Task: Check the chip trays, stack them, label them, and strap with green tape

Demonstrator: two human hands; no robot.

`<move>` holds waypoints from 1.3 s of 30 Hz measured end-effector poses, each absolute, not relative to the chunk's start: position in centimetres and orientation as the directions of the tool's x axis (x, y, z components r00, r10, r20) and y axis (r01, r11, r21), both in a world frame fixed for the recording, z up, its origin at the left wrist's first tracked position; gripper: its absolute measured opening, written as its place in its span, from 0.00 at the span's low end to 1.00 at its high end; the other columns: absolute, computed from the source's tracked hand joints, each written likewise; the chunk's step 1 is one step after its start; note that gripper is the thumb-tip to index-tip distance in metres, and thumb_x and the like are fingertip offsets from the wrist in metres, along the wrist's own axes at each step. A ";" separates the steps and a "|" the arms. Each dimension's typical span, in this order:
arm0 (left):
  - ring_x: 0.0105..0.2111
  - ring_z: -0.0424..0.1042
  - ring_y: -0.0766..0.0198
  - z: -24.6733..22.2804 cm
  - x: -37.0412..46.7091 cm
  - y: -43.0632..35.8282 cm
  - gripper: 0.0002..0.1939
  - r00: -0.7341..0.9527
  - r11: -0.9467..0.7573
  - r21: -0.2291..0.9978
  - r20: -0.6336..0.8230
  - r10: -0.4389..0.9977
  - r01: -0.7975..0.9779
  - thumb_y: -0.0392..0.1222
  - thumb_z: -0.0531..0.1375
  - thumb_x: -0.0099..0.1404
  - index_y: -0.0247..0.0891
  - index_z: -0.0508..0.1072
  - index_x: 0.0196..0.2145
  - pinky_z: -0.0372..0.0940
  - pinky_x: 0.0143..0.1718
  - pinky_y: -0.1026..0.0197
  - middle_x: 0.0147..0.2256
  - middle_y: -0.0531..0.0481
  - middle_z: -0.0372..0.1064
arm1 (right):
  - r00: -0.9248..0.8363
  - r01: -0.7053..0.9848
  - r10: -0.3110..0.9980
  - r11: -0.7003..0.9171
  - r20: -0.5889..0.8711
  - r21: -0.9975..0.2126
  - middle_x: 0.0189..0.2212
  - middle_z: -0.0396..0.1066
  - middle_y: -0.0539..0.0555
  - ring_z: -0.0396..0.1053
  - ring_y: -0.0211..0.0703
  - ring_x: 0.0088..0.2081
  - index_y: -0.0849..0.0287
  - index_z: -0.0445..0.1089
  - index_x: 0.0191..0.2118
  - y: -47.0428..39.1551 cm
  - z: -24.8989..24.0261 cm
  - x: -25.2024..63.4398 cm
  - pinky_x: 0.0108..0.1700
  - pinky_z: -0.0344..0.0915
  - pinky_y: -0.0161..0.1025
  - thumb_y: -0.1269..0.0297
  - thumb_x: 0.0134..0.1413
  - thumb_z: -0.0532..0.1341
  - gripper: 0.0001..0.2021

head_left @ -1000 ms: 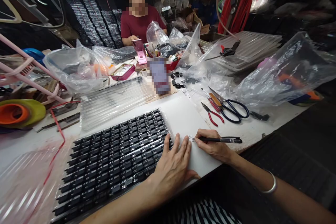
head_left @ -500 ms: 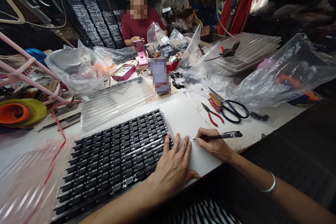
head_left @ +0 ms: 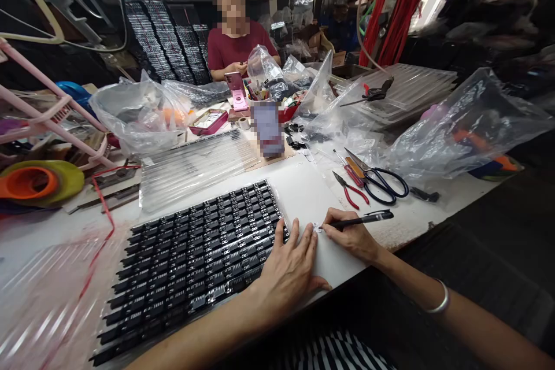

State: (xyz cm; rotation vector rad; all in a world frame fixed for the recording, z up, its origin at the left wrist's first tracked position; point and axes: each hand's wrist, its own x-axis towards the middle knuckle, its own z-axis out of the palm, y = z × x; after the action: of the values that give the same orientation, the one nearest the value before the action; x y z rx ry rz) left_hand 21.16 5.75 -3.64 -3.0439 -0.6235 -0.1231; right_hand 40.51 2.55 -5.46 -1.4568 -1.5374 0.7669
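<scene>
A black pen point(head_left: 362, 219) is pinched in my right hand point(head_left: 351, 237), its tip touching the white tabletop point(head_left: 299, 185) beside small dark marks point(head_left: 316, 227). My left hand point(head_left: 288, 263) lies flat with fingers spread, at the right edge of a clear tray of black parts point(head_left: 195, 254). Its fingertips rest partly on that edge and partly on the white surface, close to the marks. The parts in the tray stand in rows, with pale printing on them.
Red-handled pliers point(head_left: 350, 189), a screwdriver and scissors point(head_left: 381, 179) lie beyond my right hand. A phone point(head_left: 267, 127), empty clear trays point(head_left: 199, 165) and plastic bags point(head_left: 459, 121) lie farther back. A person in a red shirt point(head_left: 240, 46) sits opposite.
The view has shifted slightly, so the surroundings appear a little lower and the left side farther right. The pen has tilted slightly in my right hand; my left hand stays flat.
</scene>
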 end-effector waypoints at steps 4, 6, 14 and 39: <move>0.59 0.55 0.42 -3.6 21.1 5.7 0.42 0.917 -0.919 -0.042 0.090 0.388 0.392 0.68 0.43 0.61 0.32 0.59 0.59 0.46 0.58 0.36 0.59 0.38 0.58 | 0.033 0.493 0.981 0.150 0.191 -0.857 0.19 0.61 0.47 0.56 0.36 0.23 0.58 0.62 0.23 2.4 -5.8 40.5 0.26 0.53 0.35 0.70 0.51 0.56 0.07; 0.59 0.55 0.42 -3.6 21.1 5.7 0.41 0.918 -0.919 -0.052 0.089 0.386 0.391 0.68 0.44 0.61 0.32 0.59 0.60 0.46 0.58 0.37 0.59 0.37 0.58 | 0.033 0.505 0.979 0.156 0.200 -0.849 0.19 0.61 0.47 0.56 0.36 0.23 0.58 0.62 0.23 2.4 -5.8 40.5 0.26 0.53 0.35 0.69 0.51 0.55 0.07; 0.59 0.54 0.41 -3.8 21.2 5.7 0.42 0.923 -0.924 -0.039 0.076 0.376 0.380 0.68 0.42 0.62 0.31 0.58 0.60 0.45 0.58 0.36 0.59 0.37 0.58 | 0.029 0.539 0.977 0.164 0.213 -0.826 0.19 0.62 0.47 0.58 0.36 0.23 0.58 0.60 0.23 2.4 -5.4 40.3 0.27 0.54 0.36 0.69 0.52 0.54 0.08; 0.60 0.53 0.40 -3.5 21.2 5.8 0.42 0.918 -0.919 -0.005 0.057 0.393 0.394 0.67 0.42 0.62 0.30 0.59 0.60 0.45 0.58 0.35 0.60 0.38 0.57 | 0.131 0.558 0.971 0.096 0.202 -0.824 0.18 0.61 0.47 0.60 0.37 0.22 0.57 0.58 0.23 3.3 -4.9 41.7 0.26 0.58 0.34 0.62 0.56 0.52 0.11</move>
State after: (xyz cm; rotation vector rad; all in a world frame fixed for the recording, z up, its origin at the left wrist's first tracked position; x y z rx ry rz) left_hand 21.24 5.77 -3.53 -3.0608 -0.6280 -0.0854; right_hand 41.65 3.32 -4.95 -1.5694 -1.5337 0.6192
